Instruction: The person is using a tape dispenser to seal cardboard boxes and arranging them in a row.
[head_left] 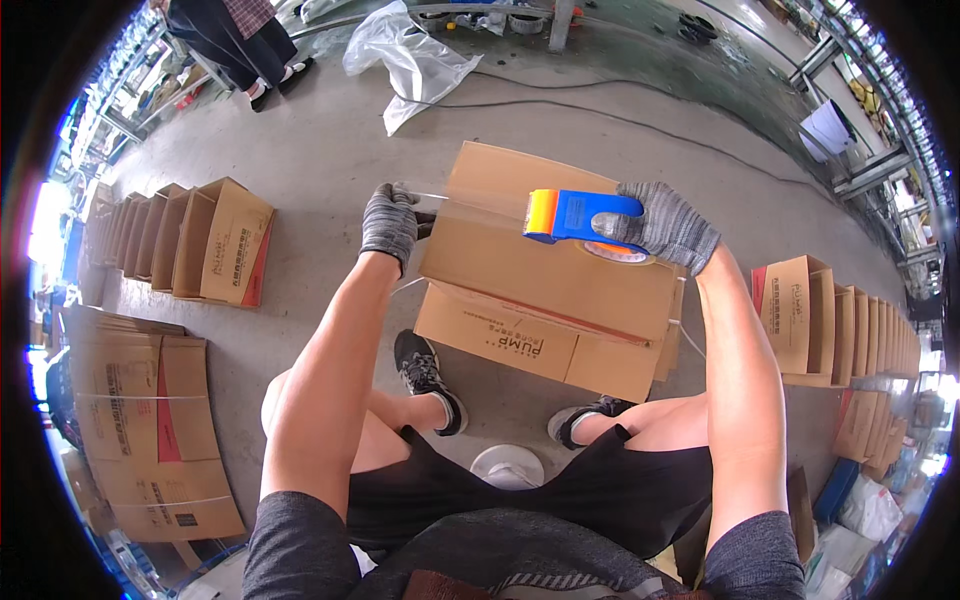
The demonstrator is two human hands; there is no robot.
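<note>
My right hand (668, 226), in a grey knit glove, is wrapped round the handle of a blue and orange tape dispenser (578, 214). A strip of clear tape (470, 206) stretches leftward from the dispenser over a brown cardboard carton (560, 284). At its other end my left hand (388, 228), gloved alike, is closed on the tape just beyond the carton's left edge. Below the top face, a printed cardboard panel (545, 350) shows on the side toward me. The dispenser covers part of the carton's top, and the tape roll is mostly hidden.
Open cartons stand in rows at left (225, 245) and right (790, 310). Strapped flattened cardboard (130, 430) lies lower left. Further off are a plastic sheet (400, 60), a dark cable (600, 115) and a standing person (235, 40). A round white stool (507, 467) is between my legs.
</note>
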